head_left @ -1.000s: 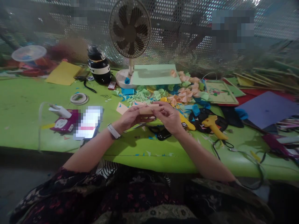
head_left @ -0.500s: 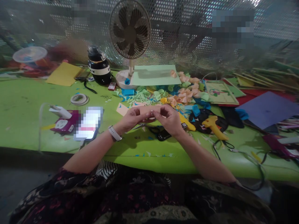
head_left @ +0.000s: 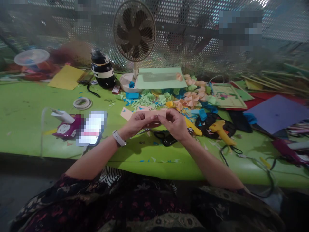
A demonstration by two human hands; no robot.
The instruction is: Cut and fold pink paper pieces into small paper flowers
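Observation:
Between my two hands a small strip of peach paper (head_left: 154, 113) is held up above the green table (head_left: 135, 167). My left hand (head_left: 137, 123) pinches its left end, thumb along the near side. The right end is gripped by my right hand (head_left: 174, 124), thumb and fingertips bent in at the lower edge. A tiny shiny spot, perhaps a ring, shows by the right fingertips. Below the hands lie a black object (head_left: 169, 139) and partly hidden scissors-like blades. Behind them spread green paper scraps (head_left: 154, 97) and peach paper petals (head_left: 192, 98).
A yellow glue gun (head_left: 223, 131) lies on a black disc to the right, its cord trailing forward. On the left are a phone (head_left: 93, 128), a purple box (head_left: 69, 129) and a tape roll (head_left: 82, 103). A fan (head_left: 134, 35) and a black bottle (head_left: 103, 71) stand behind.
Almost nothing differs. Both hands keep the peach paper strip in the same place, with only a very slight shift of the whole view.

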